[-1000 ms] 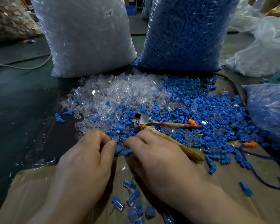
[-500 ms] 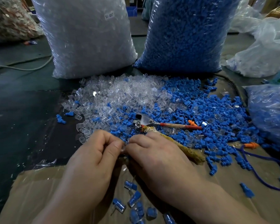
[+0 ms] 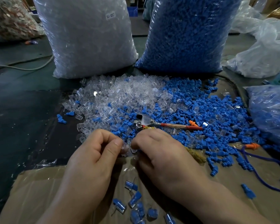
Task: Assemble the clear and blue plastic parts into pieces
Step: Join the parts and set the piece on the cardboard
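Right at the near edge of the heap, a small clear part point(image 3: 125, 148) sits between the two hands: a stubby see-through cap, glossy, with a faint pink tint from the fingers behind it. The left hand point(image 3: 95, 152) pinches its left end between thumb and curled forefinger. The right hand point(image 3: 160, 152) is curled as well, its fingertips closed on the right end of the same piece. Whether a blue insert sits under those fingertips is hidden. The piece hangs just above the cardboard sheet point(image 3: 39, 191), clear of the pile.

Beyond the hands lie the loose clear parts point(image 3: 120, 94) in a mound to the left, running into the loose blue parts point(image 3: 208, 113), ribbed little plugs spread to the right. Assembled pieces point(image 3: 132, 201), clear shells with blue inside, lie scattered on the cardboard between the wrists.

Two tall plastic bags stand behind the mound: the left bag point(image 3: 87, 38) is full of clear parts and bears a small label, the right bag point(image 3: 184, 33) is packed with blue ones. A smaller bag point(image 3: 271, 110) at the right edge holds more blue parts. Red-handled pliers point(image 3: 145, 122) rest on the pile just beyond the right knuckles.
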`<state>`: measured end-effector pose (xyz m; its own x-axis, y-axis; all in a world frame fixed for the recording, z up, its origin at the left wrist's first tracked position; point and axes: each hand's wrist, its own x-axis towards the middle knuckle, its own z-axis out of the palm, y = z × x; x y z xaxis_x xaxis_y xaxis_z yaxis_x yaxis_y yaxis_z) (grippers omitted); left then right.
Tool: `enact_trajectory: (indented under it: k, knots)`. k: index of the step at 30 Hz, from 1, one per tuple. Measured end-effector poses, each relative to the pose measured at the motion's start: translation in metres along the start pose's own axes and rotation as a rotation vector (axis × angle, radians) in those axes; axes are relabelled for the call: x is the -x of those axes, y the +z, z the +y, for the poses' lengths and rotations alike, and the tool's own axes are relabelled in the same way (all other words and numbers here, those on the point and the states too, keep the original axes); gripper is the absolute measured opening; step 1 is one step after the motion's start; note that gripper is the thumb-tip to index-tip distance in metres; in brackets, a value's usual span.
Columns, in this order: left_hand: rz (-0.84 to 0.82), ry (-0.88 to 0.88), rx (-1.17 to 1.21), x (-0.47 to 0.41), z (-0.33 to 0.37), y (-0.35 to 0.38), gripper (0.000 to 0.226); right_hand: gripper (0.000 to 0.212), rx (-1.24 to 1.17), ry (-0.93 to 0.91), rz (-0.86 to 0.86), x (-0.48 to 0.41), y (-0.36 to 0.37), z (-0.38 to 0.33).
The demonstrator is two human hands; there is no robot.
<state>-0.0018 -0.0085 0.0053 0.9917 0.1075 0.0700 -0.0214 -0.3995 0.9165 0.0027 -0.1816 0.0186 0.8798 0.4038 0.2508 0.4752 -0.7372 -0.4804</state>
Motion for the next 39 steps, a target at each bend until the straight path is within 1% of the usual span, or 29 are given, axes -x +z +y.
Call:
enact_trajectory:
  k: [2,4,6,9,12,14,15,16,18,21,23,24,25,26,28,29,31,33,35,37,38,39]
  knots:
    - [0.006,-0.037,0.046,0.000,0.001,0.000,0.028,0.018,-0.147,0.102,0.090,0.002,-0.003,0.001]
    - [-0.027,-0.108,0.192,0.001,0.004,0.001,0.028,0.020,-0.306,0.187,0.145,0.005,-0.005,0.000]
    - [-0.088,-0.183,0.296,0.000,0.006,0.003,0.025,0.023,-0.451,0.233,0.156,0.006,-0.006,-0.001]
    - [-0.133,-0.199,0.367,0.000,0.004,0.006,0.024,0.023,-0.591,0.260,0.187,0.007,-0.006,-0.003]
    - [-0.156,-0.192,0.399,0.001,0.006,0.009,0.022,0.023,-0.509,0.188,0.283,0.007,-0.006,-0.005]
    - [-0.188,-0.191,0.414,0.002,0.009,0.010,0.030,0.018,-0.437,0.082,0.333,0.006,-0.006,-0.006]
    - [-0.203,-0.185,0.419,0.002,0.010,0.010,0.035,0.012,-0.392,0.025,0.342,0.006,-0.006,-0.007]
    - [-0.212,-0.180,0.425,0.002,0.012,0.010,0.038,0.007,-0.351,-0.022,0.342,0.006,-0.006,-0.007]
    - [-0.217,-0.188,0.455,0.002,0.015,0.009,0.039,0.009,-0.287,-0.076,0.344,0.006,-0.004,-0.007]
    - [-0.245,-0.224,0.518,0.002,0.019,0.007,0.031,0.009,-0.200,-0.120,0.346,0.006,-0.004,-0.004]
    - [-0.284,-0.270,0.600,0.001,0.021,0.006,0.025,0.011,-0.144,-0.164,0.319,0.006,-0.005,-0.004]
    - [-0.297,-0.294,0.652,0.000,0.022,0.005,0.027,0.013,-0.117,-0.194,0.310,0.006,-0.006,-0.005]
    - [-0.310,-0.312,0.697,0.000,0.022,0.004,0.035,0.017,-0.094,-0.225,0.304,0.006,-0.007,-0.007]
    - [-0.321,-0.319,0.726,-0.001,0.022,0.004,0.036,0.021,-0.078,-0.253,0.302,0.006,-0.008,-0.008]
    - [-0.323,-0.325,0.716,-0.001,0.022,0.002,0.038,0.023,-0.056,-0.276,0.296,0.006,-0.009,-0.009]
    - [-0.315,-0.322,0.693,-0.001,0.022,0.002,0.033,0.023,-0.045,-0.273,0.285,0.005,-0.009,-0.009]
    - [-0.278,-0.319,0.657,-0.001,0.022,0.003,0.030,0.025,-0.034,-0.258,0.250,0.005,-0.008,-0.008]
    - [-0.219,-0.321,0.656,-0.002,0.021,0.002,0.025,0.035,0.050,-0.185,0.221,0.004,-0.008,-0.003]
    - [-0.156,-0.316,0.645,-0.004,0.019,0.000,0.021,0.057,0.271,0.037,0.176,0.003,-0.013,0.007]
    - [-0.126,-0.286,0.616,-0.005,0.017,-0.003,0.015,0.074,0.417,0.301,0.009,0.002,-0.024,0.022]
    - [-0.129,-0.265,0.596,-0.006,0.016,-0.003,0.015,0.075,0.467,0.377,-0.079,0.002,-0.028,0.029]
    - [-0.139,-0.248,0.568,-0.006,0.016,-0.004,0.019,0.073,0.505,0.408,-0.138,0.002,-0.031,0.033]
